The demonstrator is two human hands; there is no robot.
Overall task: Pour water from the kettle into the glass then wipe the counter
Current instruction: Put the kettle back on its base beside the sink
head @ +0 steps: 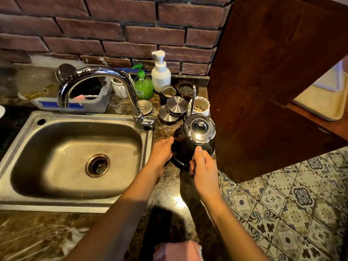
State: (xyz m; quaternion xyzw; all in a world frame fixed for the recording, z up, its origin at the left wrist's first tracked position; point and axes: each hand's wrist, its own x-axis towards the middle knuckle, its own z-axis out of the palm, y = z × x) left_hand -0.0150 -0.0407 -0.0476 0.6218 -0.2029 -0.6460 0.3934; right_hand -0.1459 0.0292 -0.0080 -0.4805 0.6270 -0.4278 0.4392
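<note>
A dark kettle (199,127) with a shiny steel lid and a thin gooseneck spout stands on its round base on the marble counter (169,196), right of the sink. My right hand (202,168) is closed around the kettle's handle from the near side. My left hand (162,153) presses against the kettle's lower left side, by the base. A clear glass (117,106) stands behind the faucet, apart from both hands. A pink cloth (177,250) lies at the counter's near edge.
The steel sink (75,115) and curved faucet (105,72) fill the left. Green (143,85) and white (161,76) pump bottles, steel lids (176,106) and small cups crowd the counter behind the kettle. A wooden cabinet (273,81) rises close on the right, above tiled floor (291,204).
</note>
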